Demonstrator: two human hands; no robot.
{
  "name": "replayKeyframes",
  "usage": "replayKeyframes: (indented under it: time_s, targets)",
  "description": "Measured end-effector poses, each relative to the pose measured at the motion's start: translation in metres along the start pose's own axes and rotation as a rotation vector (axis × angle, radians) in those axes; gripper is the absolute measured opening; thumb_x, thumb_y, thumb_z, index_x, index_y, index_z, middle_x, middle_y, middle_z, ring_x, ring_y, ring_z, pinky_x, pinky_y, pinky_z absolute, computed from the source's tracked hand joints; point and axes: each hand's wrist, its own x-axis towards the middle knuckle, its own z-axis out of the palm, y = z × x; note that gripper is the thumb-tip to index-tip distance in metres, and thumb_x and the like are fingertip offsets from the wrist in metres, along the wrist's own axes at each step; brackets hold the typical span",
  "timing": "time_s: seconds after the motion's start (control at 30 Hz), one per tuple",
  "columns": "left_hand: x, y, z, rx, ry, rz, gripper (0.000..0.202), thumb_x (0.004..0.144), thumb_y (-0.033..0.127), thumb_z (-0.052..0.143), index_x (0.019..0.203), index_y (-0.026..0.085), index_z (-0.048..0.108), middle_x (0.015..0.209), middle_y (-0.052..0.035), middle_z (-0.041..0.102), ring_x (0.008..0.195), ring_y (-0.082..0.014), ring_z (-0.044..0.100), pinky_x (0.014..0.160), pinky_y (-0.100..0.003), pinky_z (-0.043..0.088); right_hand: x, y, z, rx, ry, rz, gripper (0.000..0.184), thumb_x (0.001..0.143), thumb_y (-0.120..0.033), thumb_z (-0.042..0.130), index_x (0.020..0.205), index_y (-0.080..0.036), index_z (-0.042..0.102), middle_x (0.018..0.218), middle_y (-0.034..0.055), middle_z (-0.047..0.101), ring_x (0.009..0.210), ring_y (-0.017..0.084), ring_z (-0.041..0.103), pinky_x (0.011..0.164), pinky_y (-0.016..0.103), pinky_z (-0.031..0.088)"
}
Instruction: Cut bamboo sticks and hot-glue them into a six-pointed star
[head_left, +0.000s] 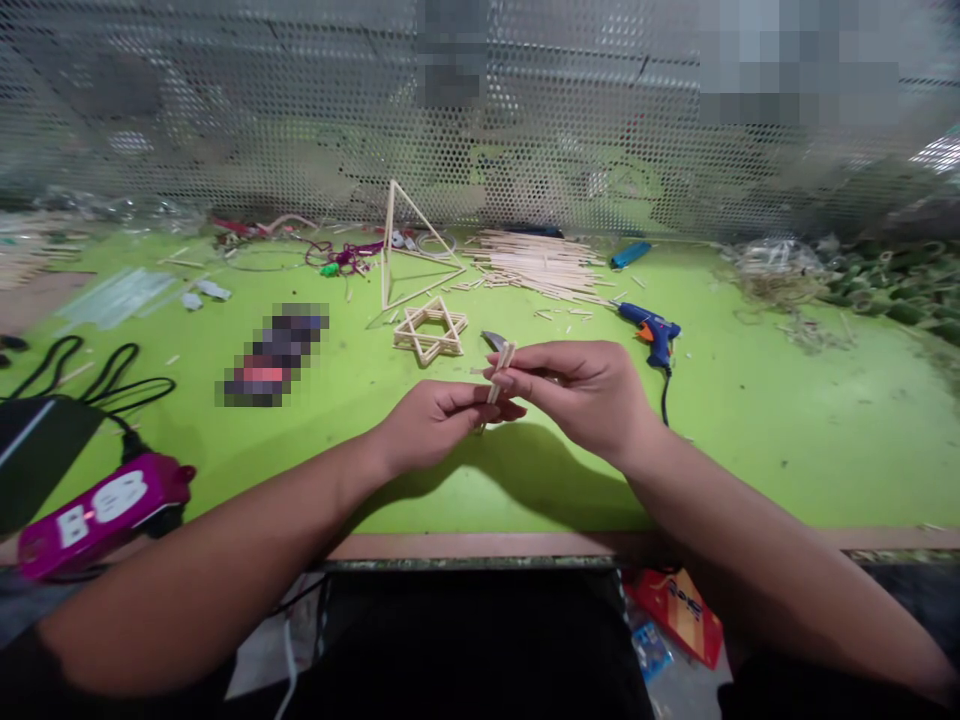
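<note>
Both hands meet above the green table, pinching a small bundle of short wooden sticks (501, 372). My left hand (431, 422) grips the lower end, its fingers closed. My right hand (581, 390) has thumb and forefinger closed on the upper part. How many sticks they hold I cannot tell. Just behind the fingers, a dark pointed blade (493, 341) shows, partly hidden by the right hand. A six-pointed star made of sticks (430, 331) lies beyond my left hand. Past it stands a larger triangular stick frame (386, 245).
A pile of thin sticks (536, 262) lies at the back. To the right is a blue glue gun (651, 330) with its cord. A magenta power strip (105, 510) sits at the left front. Green plant material (892, 280) fills the back right, before a perforated metal screen (337, 130).
</note>
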Motion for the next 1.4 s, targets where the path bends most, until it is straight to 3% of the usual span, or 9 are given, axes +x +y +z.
replayKeyframes:
  time_s: [0.4,0.47,0.57,0.63,0.73,0.83,1.17,1.3,1.4]
  targets:
    - [0.001,-0.003,-0.002,-0.014,0.003,-0.021,0.032,0.100,0.050,0.085,0.111,0.021,0.092,0.119,-0.0128,0.090,0.115,-0.0311,0.086,0.113,-0.050,0.066,0.003,-0.011,-0.013,-0.111,-0.056,0.012,0.024,0.092,-0.044,0.094,0.110,-0.028,0.095,0.102,0.0074,0.091,0.086,0.026,0.085,0.076,0.042,0.074]
    - [0.001,-0.004,-0.004,-0.082,0.046,-0.047,0.035,0.098,0.053,0.087,0.111,0.021,0.092,0.116,-0.0139,0.090,0.112,-0.0305,0.087,0.112,-0.051,0.066,0.007,-0.021,-0.027,-0.175,0.016,0.012,0.033,0.092,-0.045,0.095,0.120,-0.028,0.092,0.108,0.0076,0.091,0.091,0.026,0.086,0.085,0.044,0.074]
    - [0.004,-0.005,-0.011,-0.271,0.161,-0.075,0.042,0.090,0.055,0.096,0.109,0.018,0.091,0.111,-0.0150,0.090,0.107,-0.0305,0.087,0.111,-0.054,0.067,0.014,-0.030,-0.053,-0.245,0.243,-0.062,0.022,0.092,-0.044,0.096,0.107,-0.029,0.093,0.104,0.0067,0.090,0.092,0.025,0.084,0.087,0.044,0.074]
    - [0.008,-0.005,-0.018,-0.392,0.254,-0.079,0.043,0.085,0.051,0.100,0.109,0.017,0.090,0.110,-0.0147,0.090,0.106,-0.0300,0.087,0.111,-0.055,0.066,0.019,-0.028,-0.066,-0.227,0.293,-0.076,0.022,0.091,-0.045,0.096,0.105,-0.029,0.092,0.100,0.0061,0.090,0.087,0.024,0.083,0.082,0.042,0.073]
    - [0.013,-0.004,-0.029,-0.482,0.352,-0.102,0.034,0.086,0.039,0.101,0.109,0.017,0.089,0.111,-0.0137,0.090,0.102,-0.0279,0.087,0.109,-0.054,0.067,0.023,-0.018,-0.076,-0.192,0.222,-0.016,0.027,0.090,-0.047,0.097,0.108,-0.028,0.091,0.099,0.0058,0.090,0.083,0.022,0.083,0.079,0.040,0.073]
    - [0.014,-0.005,-0.032,-0.500,0.339,-0.125,0.028,0.087,0.034,0.099,0.106,0.016,0.089,0.108,-0.0138,0.090,0.100,-0.0276,0.087,0.106,-0.053,0.069,0.024,-0.010,-0.075,-0.161,0.170,0.021,0.030,0.088,-0.048,0.098,0.109,-0.027,0.090,0.102,0.0064,0.090,0.088,0.022,0.084,0.083,0.039,0.072]
    - [0.008,-0.007,-0.021,-0.376,0.234,-0.139,0.044,0.084,0.053,0.101,0.109,0.019,0.090,0.110,-0.0138,0.090,0.097,-0.0257,0.086,0.105,-0.052,0.069,0.022,-0.006,-0.060,-0.332,0.089,-0.033,0.046,0.105,-0.064,0.076,0.078,-0.027,0.081,0.079,0.0056,0.081,0.074,0.021,0.074,0.070,0.037,0.061]
    - [0.006,-0.007,-0.018,-0.420,0.154,-0.159,0.044,0.085,0.051,0.101,0.111,0.018,0.090,0.112,-0.0147,0.090,0.098,-0.0253,0.087,0.103,-0.049,0.069,0.019,-0.001,-0.047,-0.325,-0.057,-0.074,0.044,0.109,-0.061,0.071,0.086,-0.025,0.082,0.091,0.0073,0.081,0.082,0.022,0.074,0.076,0.038,0.061]
    - [0.003,-0.004,-0.015,-0.442,0.061,-0.173,0.042,0.087,0.049,0.100,0.111,0.016,0.089,0.111,-0.0164,0.090,0.097,-0.0253,0.088,0.103,-0.047,0.070,0.015,0.004,-0.039,-0.230,-0.173,0.001,0.033,0.106,-0.056,0.078,0.113,-0.024,0.084,0.116,0.0110,0.082,0.100,0.024,0.077,0.087,0.040,0.064]
